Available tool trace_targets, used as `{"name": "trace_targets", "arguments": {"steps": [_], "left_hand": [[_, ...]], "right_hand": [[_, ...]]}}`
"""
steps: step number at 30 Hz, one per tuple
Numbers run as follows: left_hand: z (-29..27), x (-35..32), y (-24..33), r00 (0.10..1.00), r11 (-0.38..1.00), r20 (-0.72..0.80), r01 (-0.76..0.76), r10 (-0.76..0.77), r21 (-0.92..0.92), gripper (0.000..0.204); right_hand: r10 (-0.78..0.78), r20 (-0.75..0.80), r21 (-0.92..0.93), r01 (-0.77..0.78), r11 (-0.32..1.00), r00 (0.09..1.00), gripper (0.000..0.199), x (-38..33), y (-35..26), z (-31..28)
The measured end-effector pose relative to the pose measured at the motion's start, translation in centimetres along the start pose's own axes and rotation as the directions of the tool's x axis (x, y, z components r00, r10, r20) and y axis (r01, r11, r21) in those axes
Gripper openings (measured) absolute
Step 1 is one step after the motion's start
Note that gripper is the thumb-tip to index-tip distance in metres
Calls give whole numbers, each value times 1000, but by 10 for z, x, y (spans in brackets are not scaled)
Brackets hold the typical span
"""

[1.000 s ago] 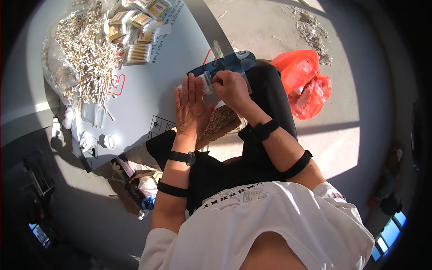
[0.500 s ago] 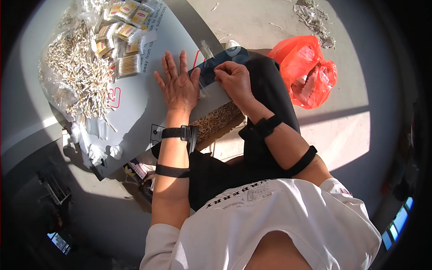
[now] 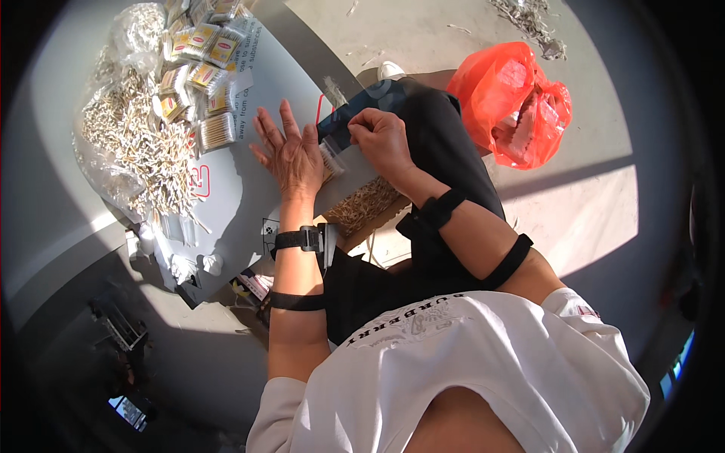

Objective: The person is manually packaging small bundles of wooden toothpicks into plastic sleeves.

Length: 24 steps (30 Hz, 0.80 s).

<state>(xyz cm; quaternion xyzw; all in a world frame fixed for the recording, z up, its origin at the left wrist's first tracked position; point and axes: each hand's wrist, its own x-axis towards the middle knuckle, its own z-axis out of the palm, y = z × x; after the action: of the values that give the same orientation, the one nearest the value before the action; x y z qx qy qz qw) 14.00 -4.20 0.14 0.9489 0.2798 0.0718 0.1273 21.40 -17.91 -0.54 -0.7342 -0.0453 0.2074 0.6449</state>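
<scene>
My left hand (image 3: 296, 162) lies on the grey board (image 3: 234, 177), fingers stretched and spread. Beside its thumb side is a small clear plastic bag (image 3: 330, 162) with cotton swabs in it, partly covered by the hand. Just right of the bag, my right hand (image 3: 383, 141) is closed in a pinch; what sits between the fingertips is too small to make out. A dark, see-through sheet (image 3: 362, 106) lies beyond the fingertips, by my knee. On the left of the board is a big heap of loose cotton swabs (image 3: 155, 155) in clear plastic.
Several filled swab packs (image 3: 204, 45) are piled at the far left of the board. An open box of swabs (image 3: 362, 208) sits below the board's near edge. To the right, a red plastic bag (image 3: 513, 106) stands on the floor, with paper strips (image 3: 529, 26) beyond it.
My left hand has shifted slightly down in the picture, and more of the small swab bag shows beside it. The right hand has moved a little left, still pinching. The whole view has shifted slightly.
</scene>
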Motion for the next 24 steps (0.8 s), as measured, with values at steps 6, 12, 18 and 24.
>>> {"name": "trace_targets", "arguments": {"steps": [6, 12, 18, 24], "left_hand": [[6, 7, 5, 997, 991, 40, -71, 67, 112, 65], [5, 7, 15, 996, 977, -19, -79, 85, 198, 64], [-8, 1, 3, 980, 998, -188, -61, 59, -3, 55], [-46, -48, -40, 949, 940, 37, 315, -313, -133, 22]], "right_hand": [[7, 4, 62, -7, 998, 1000, 8, -1, -4, 0], [-21, 27, -29, 22, 999, 999, 8, -3, 1, -1], [-38, 110, -46, 44, 998, 993, 13, -1, 4, -6], [-552, 428, -385, 697, 605, 715, 43, -2, -19, -5]]}}
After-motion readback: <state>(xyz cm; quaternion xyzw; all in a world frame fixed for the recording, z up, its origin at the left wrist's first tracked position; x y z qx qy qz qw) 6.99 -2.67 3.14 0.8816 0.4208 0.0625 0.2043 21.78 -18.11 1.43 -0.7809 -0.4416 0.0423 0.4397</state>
